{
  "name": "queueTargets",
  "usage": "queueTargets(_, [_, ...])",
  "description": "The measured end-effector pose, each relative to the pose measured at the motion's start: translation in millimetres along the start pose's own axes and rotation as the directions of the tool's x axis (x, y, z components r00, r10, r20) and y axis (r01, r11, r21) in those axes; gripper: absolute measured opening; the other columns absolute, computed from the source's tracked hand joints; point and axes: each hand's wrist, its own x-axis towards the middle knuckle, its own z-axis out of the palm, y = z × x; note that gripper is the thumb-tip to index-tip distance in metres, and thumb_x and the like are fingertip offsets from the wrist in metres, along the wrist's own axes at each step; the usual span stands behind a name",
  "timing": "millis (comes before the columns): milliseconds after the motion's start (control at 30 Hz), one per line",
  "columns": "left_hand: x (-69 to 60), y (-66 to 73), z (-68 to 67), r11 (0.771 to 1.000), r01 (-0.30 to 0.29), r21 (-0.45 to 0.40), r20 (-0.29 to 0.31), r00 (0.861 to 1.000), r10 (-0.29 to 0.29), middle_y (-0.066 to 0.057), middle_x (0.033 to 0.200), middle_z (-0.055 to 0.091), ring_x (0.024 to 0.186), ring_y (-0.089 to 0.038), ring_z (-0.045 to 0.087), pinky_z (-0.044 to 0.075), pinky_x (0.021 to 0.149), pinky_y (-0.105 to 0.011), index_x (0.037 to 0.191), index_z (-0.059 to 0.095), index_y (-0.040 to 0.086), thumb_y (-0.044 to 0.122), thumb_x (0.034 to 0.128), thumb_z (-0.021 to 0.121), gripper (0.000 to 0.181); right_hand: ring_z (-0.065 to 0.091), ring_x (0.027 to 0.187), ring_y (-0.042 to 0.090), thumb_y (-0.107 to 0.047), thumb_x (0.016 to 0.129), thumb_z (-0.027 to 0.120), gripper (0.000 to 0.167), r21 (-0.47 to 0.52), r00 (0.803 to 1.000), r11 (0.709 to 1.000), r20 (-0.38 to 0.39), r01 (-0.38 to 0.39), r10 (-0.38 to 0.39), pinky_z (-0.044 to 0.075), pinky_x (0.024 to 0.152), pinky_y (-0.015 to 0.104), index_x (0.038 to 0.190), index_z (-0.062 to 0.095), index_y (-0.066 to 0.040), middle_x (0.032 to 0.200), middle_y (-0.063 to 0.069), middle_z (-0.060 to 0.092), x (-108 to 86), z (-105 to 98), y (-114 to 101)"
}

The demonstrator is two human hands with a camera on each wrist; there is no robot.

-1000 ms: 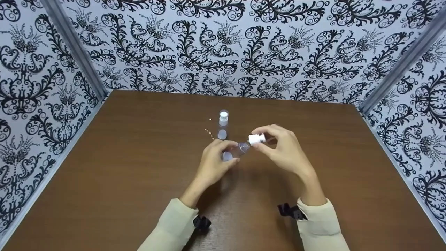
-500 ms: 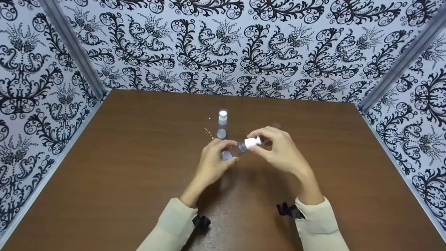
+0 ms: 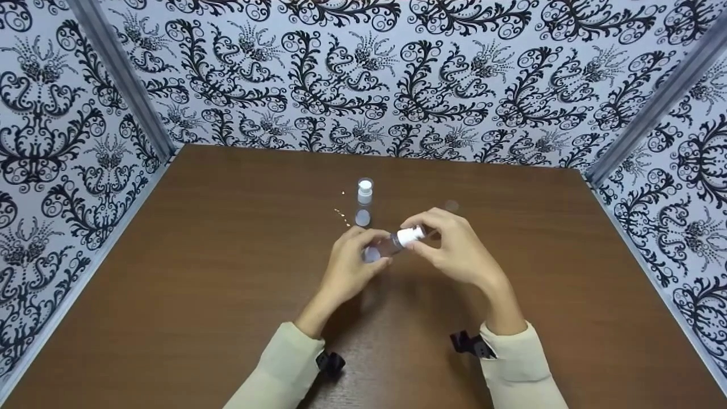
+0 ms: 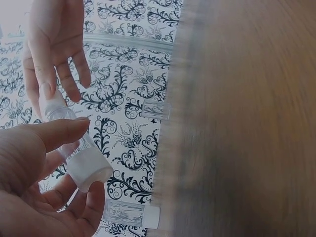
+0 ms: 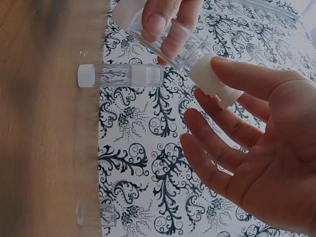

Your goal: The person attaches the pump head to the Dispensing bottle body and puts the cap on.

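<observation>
My left hand grips a clear bottle by its white-bottomed end, tilted up to the right above the table. Between the thumb and index finger of my right hand is a white pump top, set against the bottle's neck. The right wrist view shows the pump top at the clear neck, the other fingers of the right hand spread beneath. In the left wrist view, the left hand holds the bottle around its white base.
A second clear bottle with a white pump stands upright on the brown table, just beyond my left hand. Small light specks lie left of it. A transparent cap stands behind my right hand. Patterned walls enclose the back and sides.
My right hand has moved left and slightly down, bringing the white pump top from just off the bottle's mouth onto its neck. The left hand keeps its grip on the bottle, nearly still.
</observation>
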Motion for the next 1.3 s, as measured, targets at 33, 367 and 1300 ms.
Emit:
queueTargets(33, [-0.1, -0.1, 0.3, 1.0, -0.007, 0.001, -0.003, 1.0, 0.007, -0.012, 0.101, 0.072, 0.091, -0.022, 0.063, 0.047, 0.081, -0.034, 0.113, 0.079, 0.01, 0.007, 0.0791, 0.093, 0.037, 0.064, 0.095, 0.012, -0.012, 0.094, 0.082, 0.018, -0.003, 1.0, 1.0, 0.0, 0.002, -0.002, 0.057, 0.087, 0.032, 0.111, 0.079, -0.016, 0.102, -0.006, 0.071, -0.3, 0.0, -0.2])
queueTargets(367, [-0.5, -0.6, 0.2, 1.0, -0.018, 0.018, -0.002, 1.0, 0.018, -0.005, 0.097, 0.07, 0.09, -0.022, 0.064, 0.047, 0.081, -0.034, 0.112, 0.08, 0.011, 0.008, 0.0777, 0.094, 0.038, 0.062, 0.095, 0.013, -0.012, 0.095, 0.081, 0.017, -0.026, 0.999, 1.0, 0.037, 0.013, -0.012, 0.055, 0.089, 0.034, 0.111, 0.078, -0.013, 0.101, -0.004, 0.068, -1.5, 0.6, -1.7])
queueTargets(1300, [-0.2, 0.6, 1.9, 1.0, -0.007, 0.008, -0.001, 1.0, 0.007, -0.005, 0.097, 0.071, 0.091, -0.022, 0.064, 0.048, 0.084, -0.036, 0.108, 0.079, 0.012, 0.007, 0.0766, 0.093, 0.035, 0.063, 0.079, 0.016, -0.031, 0.095, 0.081, 0.012, -0.018, 0.981, 0.981, -0.022, -0.193, 0.193, 0.051, 0.072, 0.032, 0.097, 0.079, -0.019, 0.087, -0.005, 0.072, 1.2, 6.6, 0.1])
